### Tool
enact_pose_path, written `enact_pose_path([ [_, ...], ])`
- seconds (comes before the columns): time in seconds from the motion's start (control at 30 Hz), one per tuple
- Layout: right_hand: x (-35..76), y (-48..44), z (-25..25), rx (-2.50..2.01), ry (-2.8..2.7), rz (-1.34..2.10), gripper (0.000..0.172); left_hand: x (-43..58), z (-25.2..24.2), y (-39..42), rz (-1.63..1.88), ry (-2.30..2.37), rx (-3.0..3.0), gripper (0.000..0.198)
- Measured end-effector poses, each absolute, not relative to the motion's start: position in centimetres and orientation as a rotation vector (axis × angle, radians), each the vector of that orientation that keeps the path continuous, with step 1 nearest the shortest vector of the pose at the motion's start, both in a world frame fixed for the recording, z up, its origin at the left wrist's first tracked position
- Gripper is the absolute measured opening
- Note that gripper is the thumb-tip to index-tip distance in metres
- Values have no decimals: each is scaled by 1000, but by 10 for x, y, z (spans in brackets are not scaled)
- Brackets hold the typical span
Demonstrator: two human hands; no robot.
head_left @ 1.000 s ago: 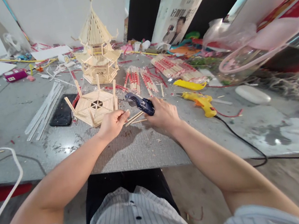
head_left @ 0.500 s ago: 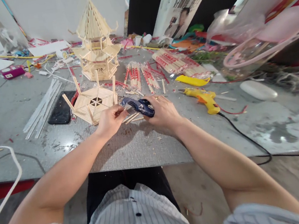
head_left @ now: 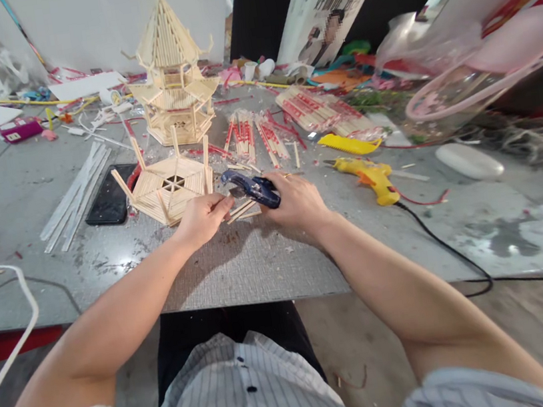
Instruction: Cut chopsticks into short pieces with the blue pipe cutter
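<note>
My right hand point(head_left: 296, 201) is wrapped round a dark blue hand cutter point(head_left: 257, 191), its jaw end pointing left. My left hand point(head_left: 207, 218) is closed in a pinch just left of the cutter's jaws; what lies between its fingertips is too small to make out. Below the cutter lie several short wooden sticks point(head_left: 242, 211) on the table. Beside my left hand stands a hexagonal stick base point(head_left: 162, 185) with upright posts at its corners and a dark opening in the middle. Behind it rises a pagoda model point(head_left: 173, 76) built of pale sticks.
A yellow glue gun point(head_left: 373, 179) lies to the right, its black cord running off the table edge. Near it are a yellow utility knife point(head_left: 350, 143) and a white oval object point(head_left: 469, 162). Wrapped stick bundles point(head_left: 309, 112) lie behind. A phone point(head_left: 111, 195) and glue sticks point(head_left: 76, 196) are left.
The fingertips of my left hand have shifted slightly right, and the cutter has tilted a little. My right hand keeps its grip on the cutter. The view has shifted slightly.
</note>
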State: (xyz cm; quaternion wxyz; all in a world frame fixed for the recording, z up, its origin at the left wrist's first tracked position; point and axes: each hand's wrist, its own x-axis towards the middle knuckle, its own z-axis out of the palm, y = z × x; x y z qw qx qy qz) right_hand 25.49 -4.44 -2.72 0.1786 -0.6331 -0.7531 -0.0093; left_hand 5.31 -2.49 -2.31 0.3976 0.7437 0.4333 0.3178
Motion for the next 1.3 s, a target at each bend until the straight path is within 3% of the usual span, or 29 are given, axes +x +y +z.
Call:
enact_pose_path([
  [0.2, 266, -37, -28, -1921, -1950, -4, 49, 52, -28, -21, 641, 1235, 2182, 32],
  [0.33, 269, -34, -29, -1934, -1914, 18, 49, 50, -32, -20, 599, 1418, 2470, 22],
  [0.5, 267, -34, -28, -1977, -1917, 34, 50, 50, -33, -20, 381, 1540, 2503, 21],
  [0.83, 277, -29, -28, -2059, -1817, -4, 51, 46, -23, -18, 392, 1484, 2404, 23],
  [1.3, 297, -19, -29, -2353, -1656, 40, 75, 48, -28, -18, 393, 1462, 2506, 11],
])
